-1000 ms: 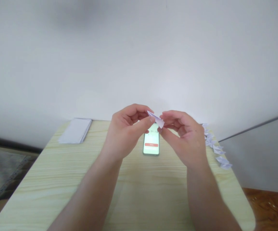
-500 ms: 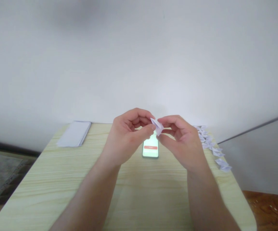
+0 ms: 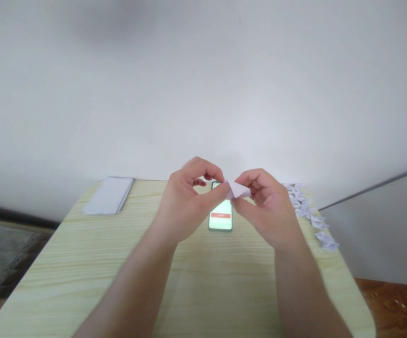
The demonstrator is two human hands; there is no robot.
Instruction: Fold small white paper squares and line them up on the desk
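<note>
Between my two hands, a small folded white paper [image 3: 238,189] is held up above the table, in front of the wall. My left hand [image 3: 192,202] pinches its left end between thumb and forefinger. On the right side, my right hand [image 3: 265,206] has thumb and fingertips closed around the paper's other edge. Below and behind the paper lies a phone [image 3: 220,220] with a lit screen and a red bar, its upper part covered by the paper and fingers.
A stack of white paper sheets [image 3: 108,196] lies at the table's back left. Several folded white paper pieces [image 3: 302,206] line the right edge. The pale wooden table [image 3: 210,291] meets a white wall [image 3: 203,84] at the back.
The folded paper has turned in my fingers and now points to the right, showing a broader face. My fingers have shifted their grip on it. The view tilted slightly upward earlier.
</note>
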